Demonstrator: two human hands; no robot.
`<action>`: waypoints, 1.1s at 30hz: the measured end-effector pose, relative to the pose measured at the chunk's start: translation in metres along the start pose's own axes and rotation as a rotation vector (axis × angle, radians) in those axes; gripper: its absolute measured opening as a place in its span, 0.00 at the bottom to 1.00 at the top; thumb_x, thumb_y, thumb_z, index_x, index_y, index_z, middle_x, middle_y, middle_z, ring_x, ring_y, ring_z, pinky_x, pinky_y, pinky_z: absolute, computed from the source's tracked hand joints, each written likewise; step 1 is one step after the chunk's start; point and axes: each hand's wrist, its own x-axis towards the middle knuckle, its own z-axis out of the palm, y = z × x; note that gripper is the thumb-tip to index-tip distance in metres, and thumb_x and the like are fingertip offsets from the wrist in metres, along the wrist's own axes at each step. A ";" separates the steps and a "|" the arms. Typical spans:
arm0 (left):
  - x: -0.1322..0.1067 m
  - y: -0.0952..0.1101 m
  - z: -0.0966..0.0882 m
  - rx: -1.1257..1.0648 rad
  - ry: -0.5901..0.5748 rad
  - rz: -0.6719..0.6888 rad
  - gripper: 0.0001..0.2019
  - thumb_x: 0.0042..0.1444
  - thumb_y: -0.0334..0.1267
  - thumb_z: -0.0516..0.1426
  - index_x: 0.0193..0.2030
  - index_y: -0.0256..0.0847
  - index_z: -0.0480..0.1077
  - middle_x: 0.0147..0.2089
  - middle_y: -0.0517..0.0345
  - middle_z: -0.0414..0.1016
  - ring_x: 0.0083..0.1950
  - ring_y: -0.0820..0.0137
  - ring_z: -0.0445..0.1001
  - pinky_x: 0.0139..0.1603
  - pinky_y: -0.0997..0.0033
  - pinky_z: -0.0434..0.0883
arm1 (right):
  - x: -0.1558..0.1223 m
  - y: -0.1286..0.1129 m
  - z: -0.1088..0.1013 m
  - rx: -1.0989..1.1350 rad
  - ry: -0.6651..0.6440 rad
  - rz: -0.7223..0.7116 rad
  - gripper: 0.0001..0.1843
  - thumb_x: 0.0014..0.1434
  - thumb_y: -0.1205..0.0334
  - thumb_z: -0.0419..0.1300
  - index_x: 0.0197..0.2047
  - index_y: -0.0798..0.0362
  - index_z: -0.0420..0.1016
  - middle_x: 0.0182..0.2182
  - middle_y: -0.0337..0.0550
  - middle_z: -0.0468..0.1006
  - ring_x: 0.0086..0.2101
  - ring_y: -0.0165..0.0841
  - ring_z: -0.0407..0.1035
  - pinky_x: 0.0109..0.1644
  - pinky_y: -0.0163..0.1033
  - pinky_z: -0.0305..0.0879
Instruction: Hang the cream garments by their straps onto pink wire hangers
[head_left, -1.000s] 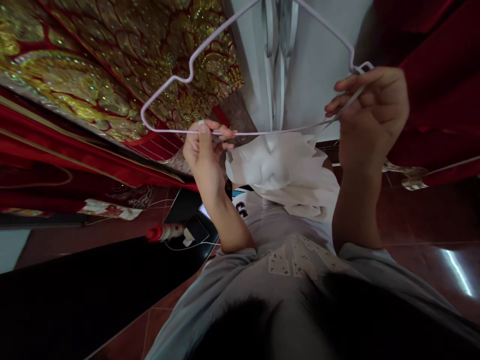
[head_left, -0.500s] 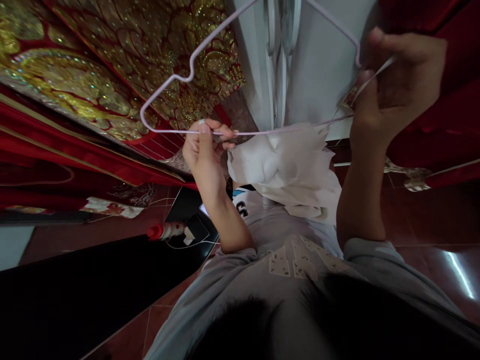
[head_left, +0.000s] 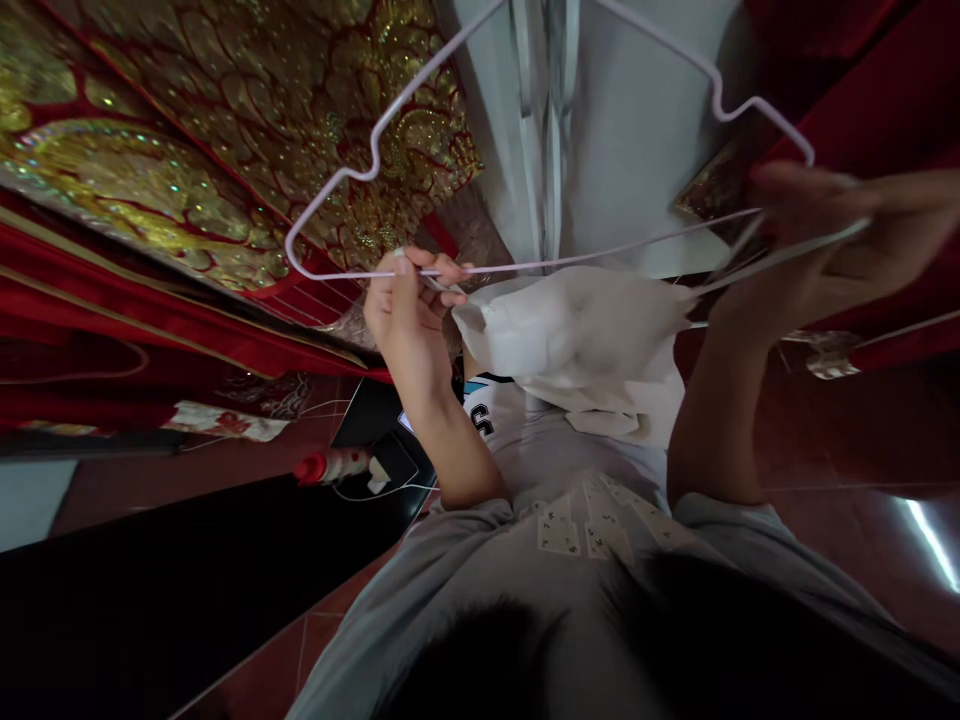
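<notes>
Pinching the hanger [head_left: 525, 267] bar, left hand [head_left: 409, 310]; right hand [head_left: 832, 240] grips cloth strap [head_left: 772, 260] beside red curtain [head_left: 885, 90].

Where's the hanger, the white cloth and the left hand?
hanger [head_left: 337, 276]: head view, on its bottom bar.
white cloth [head_left: 570, 330]: head view, on its bunched middle.
left hand [head_left: 409, 315]: head view, on its middle.

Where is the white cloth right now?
In the head view the white cloth hangs at centre, just under the wire hanger, between the left hand and the blurred right hand, above the grey shirt.
</notes>
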 end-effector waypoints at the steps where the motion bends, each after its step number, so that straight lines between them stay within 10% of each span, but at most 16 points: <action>1: -0.001 -0.002 0.001 -0.011 -0.006 0.028 0.14 0.69 0.53 0.67 0.36 0.50 0.73 0.34 0.54 0.78 0.41 0.60 0.83 0.30 0.68 0.74 | -0.011 -0.006 0.008 -0.052 -0.006 -0.206 0.30 0.58 0.25 0.69 0.33 0.46 0.76 0.36 0.40 0.81 0.40 0.41 0.83 0.49 0.53 0.81; 6: -0.003 -0.011 0.001 -0.113 -0.033 0.095 0.09 0.72 0.41 0.63 0.38 0.45 0.77 0.34 0.54 0.79 0.40 0.65 0.83 0.32 0.71 0.75 | -0.034 -0.026 0.036 -0.439 -0.626 -0.267 0.10 0.68 0.45 0.68 0.38 0.40 0.80 0.36 0.36 0.86 0.42 0.41 0.81 0.53 0.56 0.79; 11: -0.001 -0.019 -0.010 -0.066 -0.022 0.089 0.08 0.66 0.32 0.61 0.48 0.44 0.82 0.45 0.51 0.87 0.44 0.62 0.84 0.34 0.67 0.75 | -0.027 -0.020 0.031 -0.552 -0.648 -0.214 0.15 0.64 0.40 0.70 0.35 0.38 0.77 0.32 0.37 0.82 0.37 0.42 0.75 0.53 0.58 0.76; 18: 0.017 -0.035 -0.071 0.112 0.428 0.547 0.20 0.67 0.24 0.54 0.55 0.49 0.80 0.56 0.62 0.85 0.58 0.66 0.82 0.42 0.71 0.74 | -0.016 -0.025 0.017 -0.509 -0.638 -0.243 0.15 0.68 0.39 0.66 0.39 0.41 0.83 0.34 0.40 0.83 0.38 0.41 0.74 0.59 0.61 0.71; 24: 0.033 -0.018 -0.081 0.195 0.207 0.596 0.09 0.68 0.35 0.70 0.54 0.48 0.85 0.53 0.64 0.87 0.56 0.63 0.83 0.62 0.57 0.78 | -0.018 -0.025 0.014 -0.478 -0.642 -0.113 0.14 0.64 0.38 0.70 0.44 0.35 0.85 0.34 0.39 0.83 0.42 0.43 0.76 0.64 0.60 0.70; 33: 0.058 0.026 -0.044 0.378 -0.164 0.521 0.10 0.62 0.33 0.73 0.33 0.37 0.78 0.28 0.65 0.74 0.28 0.77 0.68 0.28 0.80 0.66 | -0.026 -0.032 0.011 -0.532 -0.587 -0.285 0.20 0.70 0.33 0.59 0.52 0.32 0.85 0.34 0.37 0.85 0.37 0.43 0.78 0.56 0.59 0.74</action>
